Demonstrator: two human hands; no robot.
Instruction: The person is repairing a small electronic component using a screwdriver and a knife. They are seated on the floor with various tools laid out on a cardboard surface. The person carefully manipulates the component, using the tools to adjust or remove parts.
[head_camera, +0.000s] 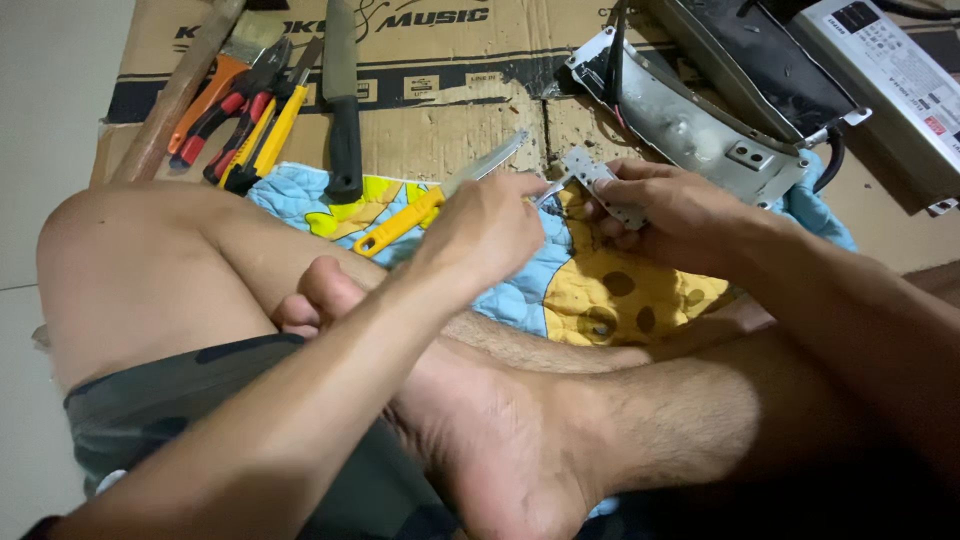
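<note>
Across the top of the frame I see flattened cardboard (440, 130), with a grey metal housing (690, 120) at upper right and pliers (235, 110) at upper left. Below it lies a blue-and-yellow cloth (600, 290). At centre, my right hand (665, 215) pinches a small metal bracket (600, 185); my left hand (490, 235) is closed around a thin metal tool (548, 190) touching it.

Dim, warm light; slight motion blur

Home floor repair spot: flattened cardboard (440, 110), pliers (235, 105), quilted blanket (590, 270)
</note>
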